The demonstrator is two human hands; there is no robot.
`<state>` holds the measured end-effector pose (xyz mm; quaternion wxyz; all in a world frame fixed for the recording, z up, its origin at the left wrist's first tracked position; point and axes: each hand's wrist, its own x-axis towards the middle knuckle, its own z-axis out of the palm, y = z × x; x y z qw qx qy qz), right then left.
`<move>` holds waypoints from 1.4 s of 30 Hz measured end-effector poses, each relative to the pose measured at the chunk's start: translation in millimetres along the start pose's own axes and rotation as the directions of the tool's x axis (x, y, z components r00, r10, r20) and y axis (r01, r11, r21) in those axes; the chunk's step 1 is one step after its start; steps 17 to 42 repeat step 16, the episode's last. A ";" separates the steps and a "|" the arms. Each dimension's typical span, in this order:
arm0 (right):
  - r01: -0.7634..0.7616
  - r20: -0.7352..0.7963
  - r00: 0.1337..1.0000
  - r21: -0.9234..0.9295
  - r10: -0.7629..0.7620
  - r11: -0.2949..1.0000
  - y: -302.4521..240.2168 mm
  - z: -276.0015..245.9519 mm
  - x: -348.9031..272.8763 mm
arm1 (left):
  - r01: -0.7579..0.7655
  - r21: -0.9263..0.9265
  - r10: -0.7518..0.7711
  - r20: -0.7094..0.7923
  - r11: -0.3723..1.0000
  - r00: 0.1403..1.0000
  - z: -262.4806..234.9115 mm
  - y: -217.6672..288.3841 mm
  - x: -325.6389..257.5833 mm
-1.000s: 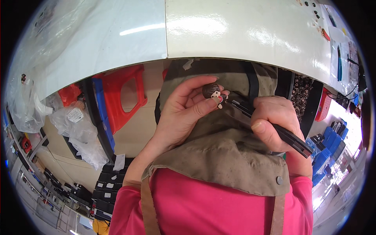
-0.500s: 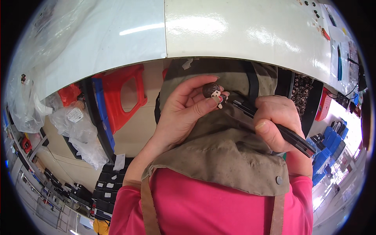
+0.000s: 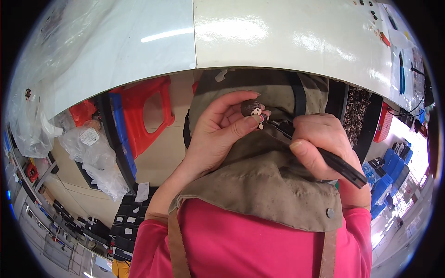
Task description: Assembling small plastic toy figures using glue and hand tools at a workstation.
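Note:
My left hand pinches a small figurine between thumb and fingers. It has a dark brown rounded head, a pale face and a bit of red on its body. My fingers hide part of it. In my right hand is a long black handheld tool with a slim tip, gripped with the thumb along its side. The tip touches or nearly touches the figurine's lower body; I cannot tell which. Both hands are over the brown-grey apron on my lap.
A white tabletop curves across just beyond my hands. On the left are a red plastic stool, a blue crate edge and clear plastic bags. To the right stands a dark tray of small brown pieces.
The tool's tip has moved left to the figurine, my right hand shifting slightly left with it. The figurine has turned a little in my left hand, which is nearly still.

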<state>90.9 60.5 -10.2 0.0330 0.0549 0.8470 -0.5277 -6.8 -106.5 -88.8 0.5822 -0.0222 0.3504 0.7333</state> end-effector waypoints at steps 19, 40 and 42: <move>-0.149 -0.534 0.750 0.439 0.391 0.886 19.1 -76.5 -51.7 | -0.338 0.440 0.311 0.134 0.832 0.941 67.8 86.3 -4.1; -0.149 -0.534 0.750 0.439 0.391 0.886 19.1 -76.5 -51.7 | -0.338 0.440 0.311 0.134 0.832 0.941 67.8 86.3 -4.1; -0.149 -0.534 0.750 0.439 0.391 0.886 19.1 -76.5 -51.7 | -0.338 0.440 0.311 0.134 0.832 0.941 67.8 86.3 -4.1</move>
